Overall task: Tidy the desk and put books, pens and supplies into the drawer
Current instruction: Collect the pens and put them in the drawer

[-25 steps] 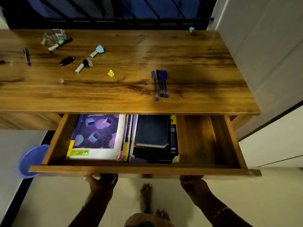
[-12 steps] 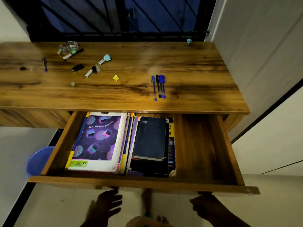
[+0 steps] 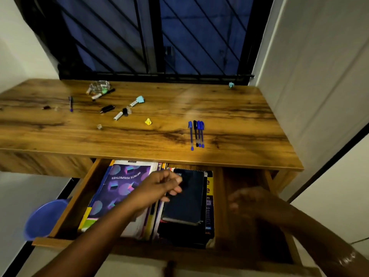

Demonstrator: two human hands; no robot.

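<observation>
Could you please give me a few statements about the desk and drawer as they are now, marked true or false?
1. The drawer is open. True.
2. Four pens lie side by side on the desk. True.
3. The left hand holds a pen. False: it is empty, above the books.
4. The drawer's right part is packed with books. False: the books, including the purple book, fill its left and middle.
5. A yellow scrap lies on the desk. True.

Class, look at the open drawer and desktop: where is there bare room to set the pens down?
Free: the drawer's right part, between the dark notebook stack and the right wall, under the right hand. Also the desktop right of the four pens. Crowded: the drawer's left, filled with books, and the littered desktop left.
</observation>
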